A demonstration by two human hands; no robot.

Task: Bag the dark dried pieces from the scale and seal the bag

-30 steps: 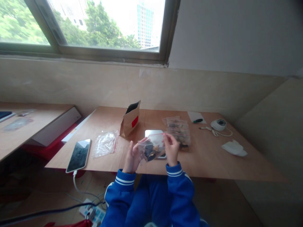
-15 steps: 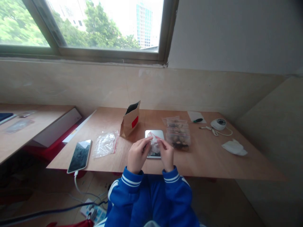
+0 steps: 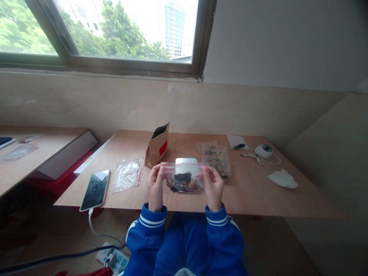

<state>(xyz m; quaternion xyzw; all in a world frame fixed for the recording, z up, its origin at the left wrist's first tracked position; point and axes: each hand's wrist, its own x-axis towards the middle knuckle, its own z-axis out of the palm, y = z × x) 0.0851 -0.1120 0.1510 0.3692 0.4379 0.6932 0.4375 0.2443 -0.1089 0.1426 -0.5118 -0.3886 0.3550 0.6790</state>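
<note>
In the head view, a pale device [image 3: 186, 160] is partly hidden by a clear zip bag [image 3: 186, 186] of dark and tan pieces [image 3: 183, 178] (too blurred to be named), clamped at its top corners in the fingers of the left hand [image 3: 155, 186] and right hand [image 3: 213, 187], in front and right of the brown pouch [image 3: 154, 154], whose red label [image 3: 163, 148] cannot be read.

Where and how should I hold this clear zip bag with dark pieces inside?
Probably by both ends of its red-lined top edge, as the left hand and right hand have it, each from its own side. The clear zip bag looks wide and flimsy, its dark pieces below that edge, so gripping there should keep it spread without pressing them.
</note>
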